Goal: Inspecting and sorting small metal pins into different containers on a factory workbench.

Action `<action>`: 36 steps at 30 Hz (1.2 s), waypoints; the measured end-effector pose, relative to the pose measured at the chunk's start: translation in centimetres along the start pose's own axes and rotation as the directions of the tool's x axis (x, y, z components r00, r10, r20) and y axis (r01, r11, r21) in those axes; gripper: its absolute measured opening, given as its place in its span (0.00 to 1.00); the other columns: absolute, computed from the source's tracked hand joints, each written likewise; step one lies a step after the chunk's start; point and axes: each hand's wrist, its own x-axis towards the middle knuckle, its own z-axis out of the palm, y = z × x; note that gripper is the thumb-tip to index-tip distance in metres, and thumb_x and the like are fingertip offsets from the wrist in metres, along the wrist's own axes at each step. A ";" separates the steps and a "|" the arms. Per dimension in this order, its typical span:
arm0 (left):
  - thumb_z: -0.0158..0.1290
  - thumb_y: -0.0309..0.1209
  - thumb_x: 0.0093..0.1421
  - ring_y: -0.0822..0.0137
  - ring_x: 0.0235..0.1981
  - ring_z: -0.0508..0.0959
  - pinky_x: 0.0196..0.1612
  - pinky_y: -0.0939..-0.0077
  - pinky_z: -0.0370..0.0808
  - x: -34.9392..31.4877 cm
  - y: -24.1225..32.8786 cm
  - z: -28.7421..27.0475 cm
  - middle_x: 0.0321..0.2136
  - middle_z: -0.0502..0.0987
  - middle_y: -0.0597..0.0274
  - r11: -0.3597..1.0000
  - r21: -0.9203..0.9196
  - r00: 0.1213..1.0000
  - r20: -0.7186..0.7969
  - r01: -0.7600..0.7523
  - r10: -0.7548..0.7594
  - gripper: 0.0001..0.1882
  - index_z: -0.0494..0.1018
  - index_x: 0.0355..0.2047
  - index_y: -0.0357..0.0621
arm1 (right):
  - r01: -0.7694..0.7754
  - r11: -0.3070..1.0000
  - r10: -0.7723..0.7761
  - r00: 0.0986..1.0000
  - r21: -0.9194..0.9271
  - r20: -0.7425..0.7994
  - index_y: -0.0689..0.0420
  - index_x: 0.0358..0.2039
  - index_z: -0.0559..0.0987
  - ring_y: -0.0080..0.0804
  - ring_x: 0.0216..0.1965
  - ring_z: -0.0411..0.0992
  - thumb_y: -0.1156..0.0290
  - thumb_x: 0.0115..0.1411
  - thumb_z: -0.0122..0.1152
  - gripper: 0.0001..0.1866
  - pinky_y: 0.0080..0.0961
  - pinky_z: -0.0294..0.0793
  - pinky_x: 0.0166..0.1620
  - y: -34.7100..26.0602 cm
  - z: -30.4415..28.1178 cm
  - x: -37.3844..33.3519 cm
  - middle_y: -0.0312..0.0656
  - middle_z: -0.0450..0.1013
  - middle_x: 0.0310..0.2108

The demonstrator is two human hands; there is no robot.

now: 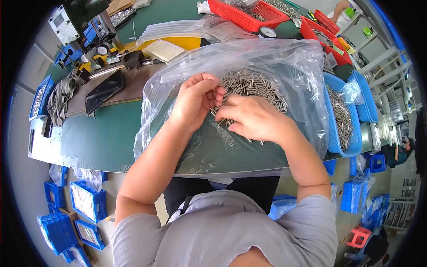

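A heap of small metal pins (258,86) lies on a clear plastic bag (302,89) spread over the green table. My left hand (195,100) is at the heap's left edge, palm turned inward and fingers curled closed. Whatever sits between those fingertips is too small to make out. Over the near part of the heap, my right hand (253,116) is palm down. Its thumb and fingers are apart, the fingertips reaching among the pins close to my left hand. Its palm hides part of the heap.
At right stands a blue basket (356,133) of pins, with red baskets (262,22) and a dial gauge (267,32) at the back. A black phone (104,91) and a gauge stand (106,31) are at left. Blue crates (58,231) sit on the floor.
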 end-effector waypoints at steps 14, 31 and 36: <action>0.45 0.25 0.59 0.69 0.23 0.72 0.29 0.75 0.71 0.2 -0.1 0.2 0.24 0.73 0.58 1.000 -0.012 0.998 -0.058 0.011 -0.011 0.03 0.68 0.30 0.41 | 0.059 0.997 -0.035 0.923 0.053 -0.382 0.56 0.29 0.72 0.45 0.32 0.72 0.72 0.53 0.57 0.04 0.38 0.71 0.33 4.0 2.2 0.9 0.42 0.70 0.28; 0.47 0.27 0.61 0.68 0.24 0.73 0.31 0.75 0.70 -0.4 -0.8 0.8 0.25 0.74 0.59 0.991 0.009 0.988 0.075 0.136 -0.136 0.04 0.68 0.32 0.40 | 0.026 0.466 0.313 0.930 0.885 -0.192 0.59 0.35 0.72 0.19 0.26 0.71 0.75 0.60 0.53 0.03 0.15 0.70 0.28 3.5 -0.3 0.2 0.35 0.73 0.27; 0.47 0.27 0.61 0.68 0.24 0.73 0.31 0.75 0.70 -0.4 -1.1 0.7 0.25 0.74 0.59 0.991 0.032 0.986 0.094 0.133 -0.135 0.04 0.68 0.32 0.40 | 0.092 0.578 0.275 0.914 0.811 -0.299 0.59 0.34 0.71 0.17 0.23 0.69 0.74 0.59 0.55 0.04 0.14 0.67 0.26 3.6 0.3 0.4 0.35 0.73 0.25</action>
